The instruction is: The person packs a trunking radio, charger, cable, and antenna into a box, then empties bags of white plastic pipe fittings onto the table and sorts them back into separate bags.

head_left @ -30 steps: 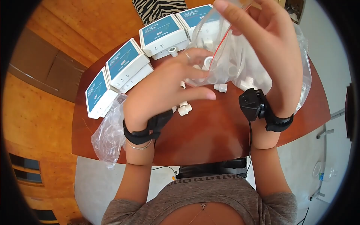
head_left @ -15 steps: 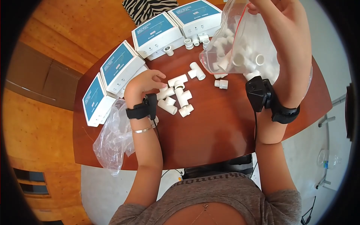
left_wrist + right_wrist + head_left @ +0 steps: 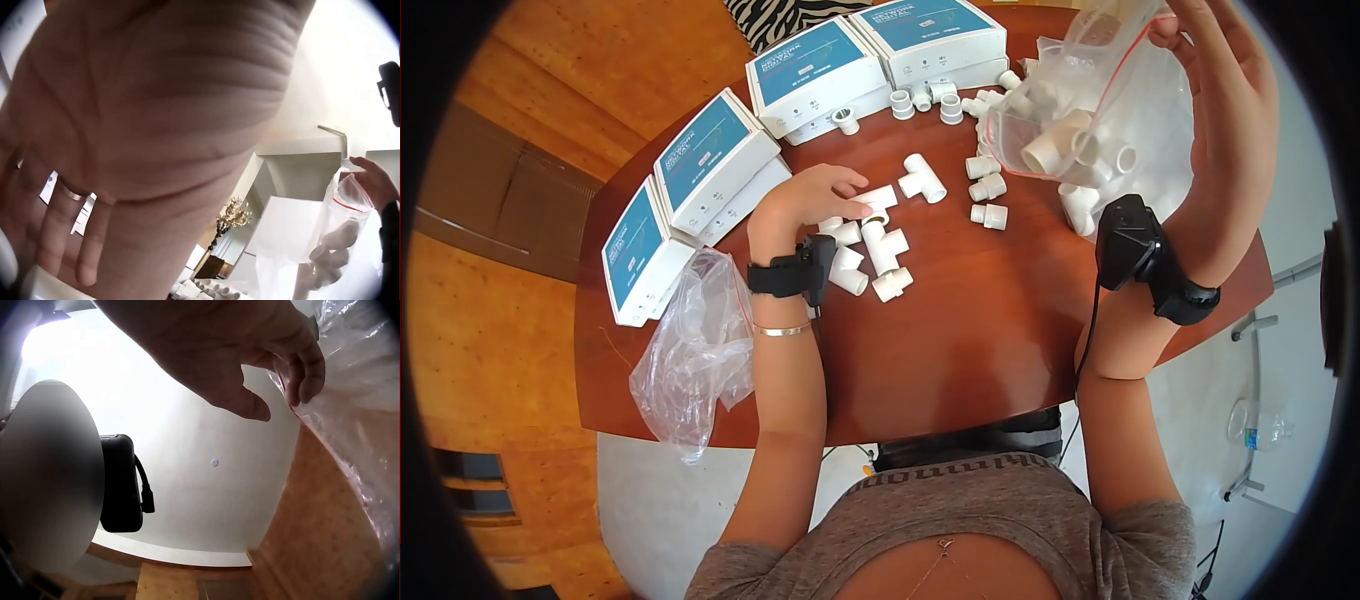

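Observation:
My right hand (image 3: 1235, 130) grips a clear zip bag (image 3: 362, 419) with a red strip by its upper edge, fingers curled over the plastic and thumb apart. White pipe fittings (image 3: 1055, 145) show inside the bag, which hangs low over the table's far right. My left hand (image 3: 795, 205) is at a cluster of white tee fittings (image 3: 880, 245) on the table, fingers loosely bent and thumb overlapping one tee. In the left wrist view its fingertips (image 3: 87, 269) are close above a white fitting (image 3: 50, 287); the palm hides much of that view.
White-and-blue boxes (image 3: 710, 150) stand in stacks along the table's far left edge. Several fittings (image 3: 900, 103) line the boxes, and others (image 3: 988, 187) lie near the bag. A crumpled clear bag (image 3: 695, 350) lies left of my forearm on the brown table (image 3: 960, 350).
My left hand has drawn back from the bag to the tee cluster on the left. My right hand and the bag have shifted right, uncovering more fittings on the table.

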{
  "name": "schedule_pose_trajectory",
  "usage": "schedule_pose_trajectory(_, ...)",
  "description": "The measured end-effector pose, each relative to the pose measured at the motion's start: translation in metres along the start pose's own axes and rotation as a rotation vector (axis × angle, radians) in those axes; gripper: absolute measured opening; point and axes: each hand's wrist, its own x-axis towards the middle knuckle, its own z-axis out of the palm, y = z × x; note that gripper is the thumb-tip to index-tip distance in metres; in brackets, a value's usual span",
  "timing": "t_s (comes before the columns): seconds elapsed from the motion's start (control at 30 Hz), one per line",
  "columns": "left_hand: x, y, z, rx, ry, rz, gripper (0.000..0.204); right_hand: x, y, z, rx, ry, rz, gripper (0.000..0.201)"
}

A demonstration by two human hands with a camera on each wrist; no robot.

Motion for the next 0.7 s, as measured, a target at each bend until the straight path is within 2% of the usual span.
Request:
schedule_pose_trajectory(0.1, 0.006, 0.002, 0.006, 0.072, -0.052, 0.07, 0.064, 0.0, 0.008, -0.002, -0.093, 0.003, -0.124, 0.036)
schedule_pose_trajectory(0.17, 0.01, 0.003, 0.015, 0.165, 0.034, 0.197, 0.064, 0.001, 0.009, -0.006, -0.044, -0.04, -0.12, 0.036)
schedule_pose_trajectory(0.2, 0.01, 0.008, 0.021, 0.164, 0.034, 0.2, 0.064, 0.001, 0.008, -0.007, -0.029, -0.054, -0.119, 0.036)
schedule_pose_trajectory(0.27, 0.011, 0.019, 0.035, 0.21, 0.156, 0.452, 0.061, 0.001, 0.004, -0.008, 0.007, -0.079, -0.103, 0.035)
schedule_pose_trajectory(0.43, 0.022, 0.04, 0.068, 0.25, 0.134, 0.433, 0.046, 0.003, 0.01, -0.008, 0.021, -0.088, -0.119, 0.036)
schedule_pose_trajectory(0.5, 0.017, 0.047, 0.076, 0.425, 0.282, 0.358, 0.036, 0.004, 0.013, -0.01, -0.015, -0.068, -0.139, 0.036)
schedule_pose_trajectory(0.6, 0.01, 0.052, 0.071, 0.471, 0.218, 0.349, 0.028, 0.007, 0.017, -0.02, 0.128, -0.132, -0.192, 0.035)
schedule_pose_trajectory(0.63, 0.006, 0.056, 0.068, 0.47, 0.222, 0.351, 0.028, 0.007, 0.015, -0.022, 0.131, -0.139, -0.155, 0.035)
schedule_pose_trajectory(0.7, -0.003, 0.064, 0.062, 0.348, 0.429, 0.5, 0.029, 0.008, 0.014, -0.029, 0.137, -0.15, -0.12, 0.035)
